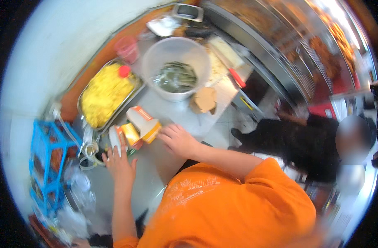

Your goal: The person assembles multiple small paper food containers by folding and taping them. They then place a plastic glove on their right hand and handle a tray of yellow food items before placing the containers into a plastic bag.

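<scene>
An orange, white and yellow paper food carton lies on the steel counter in front of me. My right hand is closed at its right edge, the bent fingertips against the carton's yellow side. My left hand has its fingers spread, thumb apart, and nothing shows in its grip. Its fingertips reach a white and orange packet or carton, partly covered by them. Between the two lies a smaller yellow piece of packaging. Blur hides the fine detail here.
Behind stand a tray of yellow food, a large translucent tub with dark green contents, and a brown box. A red-handled knife lies at the right edge. On the left is a blue rack. A person in black is at right.
</scene>
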The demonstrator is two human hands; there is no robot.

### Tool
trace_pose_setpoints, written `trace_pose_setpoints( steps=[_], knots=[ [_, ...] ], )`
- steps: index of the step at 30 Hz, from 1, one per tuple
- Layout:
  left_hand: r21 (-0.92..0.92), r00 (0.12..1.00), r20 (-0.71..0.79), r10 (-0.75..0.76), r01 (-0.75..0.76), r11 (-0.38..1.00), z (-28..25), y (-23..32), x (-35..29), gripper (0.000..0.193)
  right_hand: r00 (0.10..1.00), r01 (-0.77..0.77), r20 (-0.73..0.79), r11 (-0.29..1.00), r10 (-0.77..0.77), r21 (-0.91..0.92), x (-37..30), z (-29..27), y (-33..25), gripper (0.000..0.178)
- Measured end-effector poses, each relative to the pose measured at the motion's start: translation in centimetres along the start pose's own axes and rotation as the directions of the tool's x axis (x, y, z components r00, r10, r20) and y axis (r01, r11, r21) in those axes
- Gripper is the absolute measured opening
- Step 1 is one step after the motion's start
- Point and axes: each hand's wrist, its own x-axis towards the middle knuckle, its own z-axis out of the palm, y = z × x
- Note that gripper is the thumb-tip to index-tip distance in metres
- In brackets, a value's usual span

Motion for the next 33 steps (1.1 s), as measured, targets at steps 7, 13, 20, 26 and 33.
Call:
trace_pose_setpoints(
  steps=[7, 13, 20, 26, 33],
  knots=[
    [-0.468, 0.908, 0.053, 0.415, -0.344, 0.814, -5.7, 3.7, 3.5, 0.029, 0.567, -0.686, 0.244, 0.615, 0.786, -0.389, -22.9, -4.7, 1.9, 0.034],
    [-0.817, 0.803, 0.066, 0.593, -0.298, 0.494, -5.8, 17.9, 5.9, 0.031, 0.274, -0.907, 0.578, 0.407, 0.769, -0.111, -31.5, -6.3, 7.2, 0.052],
    [-0.838, 0.72, 0.02, 0.694, -0.367, 0.404, -2.7, 38.6, 11.7, 0.028, 0.338, -0.94, 0.366, 0.296, 0.867, 0.168, -38.8, -6.2, 12.4, 0.048],
    [-0.782, 0.756, -0.12, 0.643, -0.471, 0.407, -5.3, 48.5, 21.1, 0.025, -0.039, -0.959, 0.343, -0.132, 0.939, 0.252, -47.7, -5.7, 13.3, 0.049],
    [-0.959, 0.569, 0.006, 0.822, -0.229, 0.166, -7.9, 59.6, 26.8, 0.023, -0.443, -0.623, 0.335, -0.554, 0.831, 0.552, -55.7, -1.8, 8.1, 0.043]
  ],
)
